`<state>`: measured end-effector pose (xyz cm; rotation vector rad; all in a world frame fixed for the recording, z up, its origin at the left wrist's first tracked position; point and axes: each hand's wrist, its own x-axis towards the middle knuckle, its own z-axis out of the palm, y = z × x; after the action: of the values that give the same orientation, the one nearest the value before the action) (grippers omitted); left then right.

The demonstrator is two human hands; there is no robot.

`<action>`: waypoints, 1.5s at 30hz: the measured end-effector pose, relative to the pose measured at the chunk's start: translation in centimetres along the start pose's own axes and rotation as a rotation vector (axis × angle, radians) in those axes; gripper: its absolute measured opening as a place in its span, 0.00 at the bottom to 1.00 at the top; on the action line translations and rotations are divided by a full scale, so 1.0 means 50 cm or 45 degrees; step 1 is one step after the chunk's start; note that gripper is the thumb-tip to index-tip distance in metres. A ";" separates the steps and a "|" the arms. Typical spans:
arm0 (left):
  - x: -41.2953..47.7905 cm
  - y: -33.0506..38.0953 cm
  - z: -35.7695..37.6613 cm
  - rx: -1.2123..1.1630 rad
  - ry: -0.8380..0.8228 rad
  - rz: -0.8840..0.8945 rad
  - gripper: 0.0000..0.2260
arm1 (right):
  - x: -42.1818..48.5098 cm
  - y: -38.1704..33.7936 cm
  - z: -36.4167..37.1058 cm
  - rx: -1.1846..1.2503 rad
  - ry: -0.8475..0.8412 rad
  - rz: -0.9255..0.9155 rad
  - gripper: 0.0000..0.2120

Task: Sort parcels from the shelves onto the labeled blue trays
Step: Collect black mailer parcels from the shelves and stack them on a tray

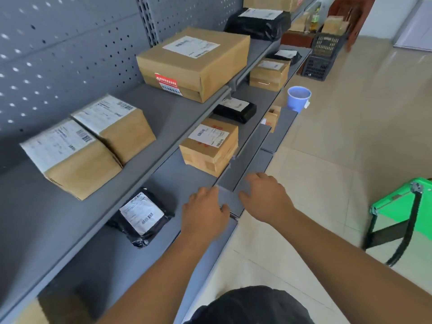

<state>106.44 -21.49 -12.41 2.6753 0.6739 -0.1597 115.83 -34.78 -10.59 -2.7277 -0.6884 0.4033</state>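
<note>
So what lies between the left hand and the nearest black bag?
Head view: only bare grey shelf separates the left hand from the black bag.

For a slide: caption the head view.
Left hand and right hand, open, hover before a cardboard box on a shelf.

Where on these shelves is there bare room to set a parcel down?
Upper shelf: a bare stretch between the two small boxes and the large box. Middle shelf: a gap between the black mailer and the labeled box. Farther along, parcels sit closer together.
</note>
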 end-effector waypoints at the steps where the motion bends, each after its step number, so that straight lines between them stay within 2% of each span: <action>1: 0.007 -0.008 0.000 0.004 0.002 -0.047 0.14 | 0.022 -0.007 0.006 -0.001 -0.022 -0.036 0.22; 3: 0.019 -0.024 0.002 0.006 0.010 -0.144 0.13 | 0.062 -0.021 0.018 0.012 -0.081 -0.113 0.22; 7: 0.035 -0.050 0.002 -0.054 0.032 -0.375 0.21 | 0.133 -0.050 0.046 0.017 -0.219 -0.325 0.21; 12: 0.018 -0.080 0.014 -0.194 0.081 -0.650 0.22 | 0.194 -0.096 0.071 -0.099 -0.355 -0.579 0.16; 17: -0.028 -0.120 0.036 -0.335 0.161 -0.942 0.23 | 0.216 -0.144 0.118 -0.140 -0.447 -0.803 0.22; 20: -0.047 -0.151 0.049 -0.379 0.187 -1.061 0.23 | 0.221 -0.173 0.147 -0.137 -0.487 -0.879 0.21; 33: -0.012 -0.334 0.112 -0.587 0.394 -1.304 0.20 | 0.277 -0.282 0.345 -0.123 -0.517 -1.006 0.15; 38: 0.021 -0.387 0.152 -0.685 0.503 -1.362 0.22 | 0.313 -0.307 0.420 0.018 -0.547 -0.810 0.19; 41: 0.047 -0.417 0.178 -0.726 0.515 -1.362 0.19 | 0.331 -0.308 0.453 0.056 -0.557 -0.739 0.20; 45: 0.072 -0.439 0.184 -0.818 0.549 -1.352 0.13 | 0.356 -0.311 0.481 0.083 -0.548 -0.748 0.14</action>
<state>98.99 -5.59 -28.86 1.5227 1.8427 0.3213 116.34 -7.68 -30.67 -2.2385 -1.4948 0.8447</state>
